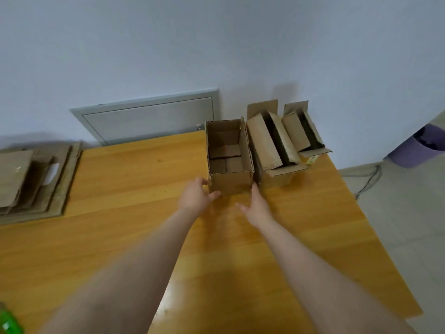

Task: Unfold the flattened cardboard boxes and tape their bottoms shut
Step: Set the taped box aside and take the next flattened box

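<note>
centre frame, an open box (229, 183) on the worktop (125, 208): left grip (196, 196), loosely spread, touches its lower-left corner; right grip (256, 207), spread, touches the lower-right.

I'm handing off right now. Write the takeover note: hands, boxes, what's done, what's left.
Left hand: at the open box's near left corner, thumb on its near face; grip unclear.
Right hand: open, fingertips at the near right corner.
Boxes: the open box stands upright on the table; a second box and a third box stand to its right, flaps up.
Done: three boxes unfolded; their bottoms are hidden, so taping cannot be confirmed.
Left: the flattened stack at far left.
</note>
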